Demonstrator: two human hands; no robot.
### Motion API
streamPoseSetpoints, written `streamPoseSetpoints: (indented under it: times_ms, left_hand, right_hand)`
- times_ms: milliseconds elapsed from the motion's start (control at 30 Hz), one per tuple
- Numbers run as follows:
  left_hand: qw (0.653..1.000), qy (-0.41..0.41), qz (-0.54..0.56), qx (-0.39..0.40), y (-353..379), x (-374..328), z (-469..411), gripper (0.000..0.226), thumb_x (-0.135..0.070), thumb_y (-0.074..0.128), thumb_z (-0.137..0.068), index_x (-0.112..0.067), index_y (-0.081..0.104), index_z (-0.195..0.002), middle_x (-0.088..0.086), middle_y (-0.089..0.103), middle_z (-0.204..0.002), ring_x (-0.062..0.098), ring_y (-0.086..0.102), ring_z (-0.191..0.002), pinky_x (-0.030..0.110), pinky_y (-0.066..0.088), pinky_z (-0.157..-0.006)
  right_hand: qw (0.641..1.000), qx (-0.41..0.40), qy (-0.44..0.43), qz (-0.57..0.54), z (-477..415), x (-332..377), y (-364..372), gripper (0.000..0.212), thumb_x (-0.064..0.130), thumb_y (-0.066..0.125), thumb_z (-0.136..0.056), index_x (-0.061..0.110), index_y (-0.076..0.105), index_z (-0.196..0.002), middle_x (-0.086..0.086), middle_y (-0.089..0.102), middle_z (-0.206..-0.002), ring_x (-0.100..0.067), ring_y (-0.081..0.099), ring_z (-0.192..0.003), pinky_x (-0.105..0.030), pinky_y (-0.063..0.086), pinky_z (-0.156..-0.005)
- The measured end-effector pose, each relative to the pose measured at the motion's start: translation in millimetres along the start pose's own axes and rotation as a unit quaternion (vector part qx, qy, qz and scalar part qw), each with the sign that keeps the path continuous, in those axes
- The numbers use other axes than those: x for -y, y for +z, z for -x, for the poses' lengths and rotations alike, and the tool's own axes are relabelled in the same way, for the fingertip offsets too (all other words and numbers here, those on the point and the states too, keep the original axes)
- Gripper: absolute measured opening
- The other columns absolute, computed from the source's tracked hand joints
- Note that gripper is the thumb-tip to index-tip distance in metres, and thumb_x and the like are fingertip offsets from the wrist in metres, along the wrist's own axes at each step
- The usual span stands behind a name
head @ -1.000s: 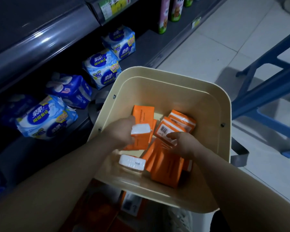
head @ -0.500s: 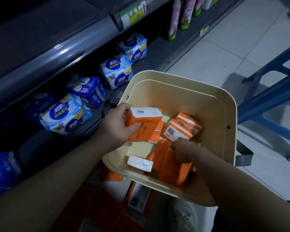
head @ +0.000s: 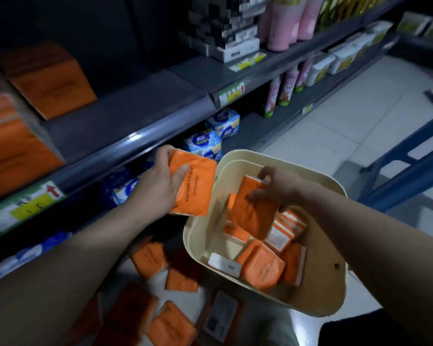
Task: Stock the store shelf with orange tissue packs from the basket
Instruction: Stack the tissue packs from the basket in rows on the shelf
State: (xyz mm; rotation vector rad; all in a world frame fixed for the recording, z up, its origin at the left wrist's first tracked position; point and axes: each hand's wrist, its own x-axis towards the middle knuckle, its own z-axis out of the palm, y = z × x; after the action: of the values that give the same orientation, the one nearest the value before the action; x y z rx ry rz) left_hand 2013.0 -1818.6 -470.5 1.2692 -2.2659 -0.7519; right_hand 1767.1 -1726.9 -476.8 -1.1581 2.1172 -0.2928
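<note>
My left hand (head: 158, 182) grips an orange tissue pack (head: 198, 188) printed COTTON TISSUE, raised just left of the cream basket (head: 320, 290) and below the grey shelf edge. My right hand (head: 283, 188) holds a second orange pack (head: 253, 213) tilted above the basket's contents. Several more orange packs (head: 263, 268) lie inside the basket. The grey middle shelf (head: 125, 113) carries stacked orange packs (head: 50, 81) at its left end.
Blue-and-white packs (head: 205, 143) fill the bottom shelf. Loose orange packs (head: 148, 260) lie on the floor by the basket. Pink bottles (head: 283, 23) and dark boxes (head: 223, 28) stand on the upper shelf at right. A blue metal frame (head: 408, 171) stands on the tiled floor to the right.
My left hand lifted its pack out of the basket toward the shelf. My right hand picked up another pack from the pile. The view tilted up, revealing the middle shelf.
</note>
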Motion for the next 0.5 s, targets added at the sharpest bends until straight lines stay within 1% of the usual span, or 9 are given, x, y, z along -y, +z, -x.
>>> streamPoseSetpoints:
  times_ms: [33,100,133,200,267,300,367,433,500]
  left_hand:
    - [1.0,-0.006,0.007,-0.011,-11,-1,0,0.042,-0.042,0.051,-0.092,-0.022,0.034,-0.125,0.001,0.056,-0.1,0.021,0.055,-0.084,0.027,0.032,-0.069]
    - [0.999,-0.022,0.017,-0.022,-33,-1,0,0.049,-0.037,0.064,-0.086,-0.021,0.038,-0.125,0.0,0.06,-0.107,0.02,0.059,-0.091,0.029,0.04,-0.074]
    - [0.999,-0.03,0.017,-0.024,-44,-1,2,0.054,-0.034,0.068,-0.083,-0.022,0.037,-0.125,-0.001,0.061,-0.108,0.019,0.061,-0.09,0.03,0.045,-0.075]
    - [0.999,-0.039,0.006,-0.03,-66,0,4,0.065,-0.028,0.073,-0.076,-0.025,0.033,-0.127,-0.006,0.063,-0.097,0.01,0.061,-0.079,0.026,0.046,-0.067]
    - [0.998,-0.05,-0.005,-0.046,-89,-1,6,0.075,-0.023,0.076,-0.068,-0.024,0.032,-0.129,-0.013,0.058,-0.09,0.004,0.057,-0.076,0.019,0.041,-0.063]
    - [0.997,-0.06,-0.002,-0.056,-101,-1,6,0.077,-0.021,0.078,-0.066,-0.022,0.035,-0.129,-0.013,0.057,-0.091,0.007,0.058,-0.079,0.022,0.043,-0.067]
    - [0.993,-0.076,-0.002,-0.091,-124,-1,3,0.064,-0.019,0.08,-0.063,-0.018,0.049,-0.12,-0.008,0.06,-0.094,0.015,0.059,-0.087,0.027,0.046,-0.076]
    - [0.988,-0.068,-0.026,-0.135,-147,1,-2,0.039,-0.021,0.079,-0.064,-0.021,0.062,-0.1,-0.005,0.064,-0.089,0.013,0.058,-0.081,0.024,0.041,-0.07]
    - [0.985,-0.045,-0.038,-0.161,-167,3,-8,0.024,-0.025,0.077,-0.07,-0.027,0.064,-0.091,-0.009,0.063,-0.084,0.01,0.056,-0.077,0.02,0.034,-0.065]
  right_hand:
    - [1.0,-0.014,-0.016,-0.001,4,11,-9,0.058,0.034,0.081,-0.07,0.019,0.049,-0.117,-0.008,0.056,-0.087,-0.02,0.064,-0.055,-0.028,0.051,-0.038]
    - [0.997,-0.048,-0.05,0.014,12,33,-27,0.058,0.027,0.084,-0.067,0.015,0.053,-0.115,-0.004,0.056,-0.078,-0.01,0.059,-0.043,-0.021,0.046,-0.038]
    - [0.995,-0.071,-0.065,0.036,16,44,-36,0.058,0.026,0.085,-0.066,0.013,0.055,-0.114,-0.005,0.058,-0.079,-0.01,0.06,-0.049,-0.021,0.046,-0.045]
    - [0.987,-0.121,-0.089,0.061,23,65,-51,0.059,0.026,0.086,-0.063,0.01,0.059,-0.112,-0.007,0.061,-0.09,-0.016,0.057,-0.073,-0.023,0.042,-0.063]
    - [0.98,-0.158,-0.115,0.038,29,88,-62,0.061,0.025,0.087,-0.06,0.011,0.059,-0.112,-0.005,0.059,-0.093,-0.017,0.053,-0.081,-0.023,0.038,-0.068]
    - [0.976,-0.174,-0.129,0.023,31,99,-65,0.061,0.024,0.087,-0.059,0.011,0.059,-0.111,-0.004,0.059,-0.093,-0.017,0.053,-0.08,-0.023,0.038,-0.067]
    - [0.967,-0.2,-0.159,-0.019,34,121,-70,0.049,0.023,0.086,-0.058,0.013,0.062,-0.1,-0.003,0.061,-0.087,-0.014,0.054,-0.071,-0.024,0.04,-0.059]
    - [0.956,-0.206,-0.194,-0.076,33,142,-70,0.034,0.02,0.085,-0.059,0.014,0.063,-0.085,-0.001,0.063,-0.075,-0.01,0.055,-0.061,-0.023,0.042,-0.051]
    - [0.947,-0.198,-0.224,-0.119,30,162,-68,0.032,0.015,0.084,-0.061,0.014,0.063,-0.084,0.002,0.061,-0.069,-0.01,0.055,-0.06,-0.023,0.045,-0.055]
